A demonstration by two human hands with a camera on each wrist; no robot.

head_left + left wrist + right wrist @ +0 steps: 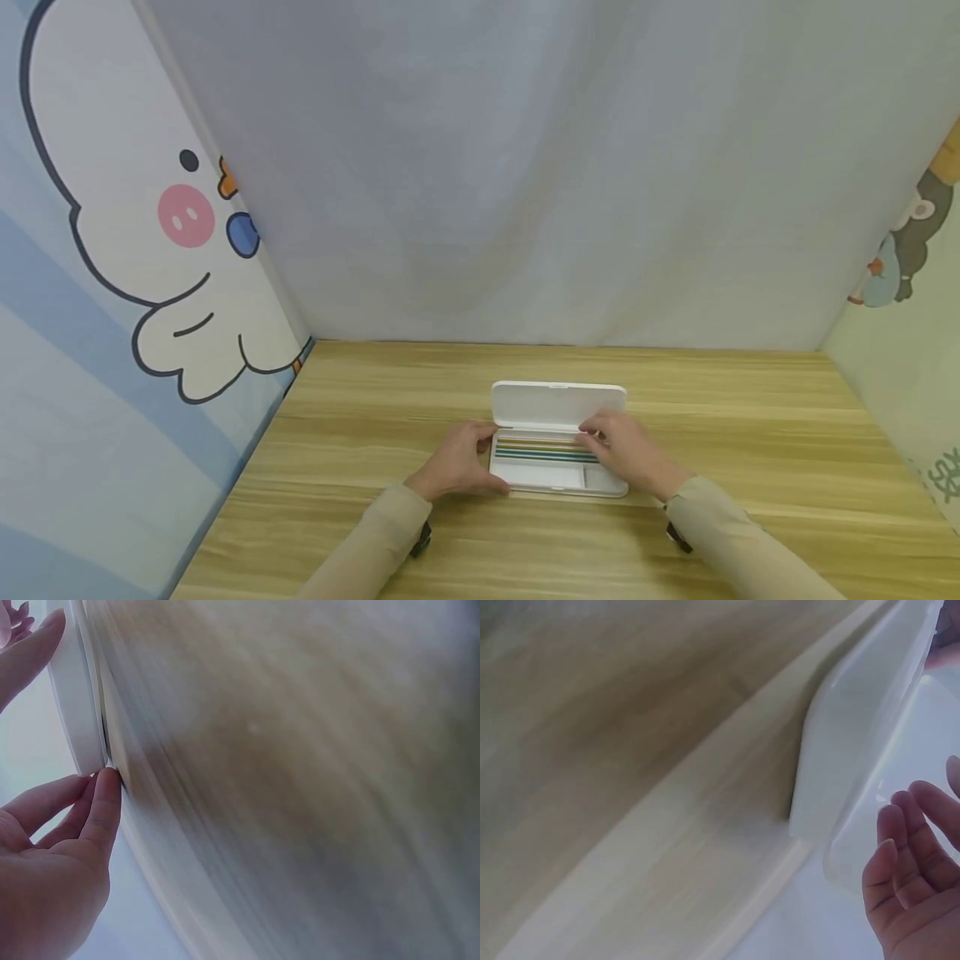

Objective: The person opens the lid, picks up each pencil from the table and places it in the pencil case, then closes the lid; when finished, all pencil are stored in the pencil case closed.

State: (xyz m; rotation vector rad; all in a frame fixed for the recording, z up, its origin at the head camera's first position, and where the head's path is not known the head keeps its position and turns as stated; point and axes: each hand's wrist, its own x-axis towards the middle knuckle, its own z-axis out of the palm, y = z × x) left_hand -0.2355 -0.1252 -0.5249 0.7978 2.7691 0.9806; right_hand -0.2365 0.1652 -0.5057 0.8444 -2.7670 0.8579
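Observation:
A white pencil case (pixel 536 475) lies on the table with its hinged lid (pixel 532 404) raised at the back. Several thin pencils (pixel 536 455), yellowish and green, lie side by side in its rear compartment. My left hand (pixel 457 463) spans the case's left end, thumb at the front corner and fingers at the back corner. In the left wrist view, those fingertips (pixel 106 780) touch the case's edge. Over the right end of the pencils is my right hand (pixel 632 450), its fingers loosely bent. The right wrist view shows nothing plainly held between them.
The wood-grain table (pixel 405 383) extends around the case on all sides. A grey curtain (pixel 480 183) hangs behind its far edge. Printed panels with a cartoon duck (pixel 112 175) at left and a cartoon figure (pixel 892 258) at right flank the table.

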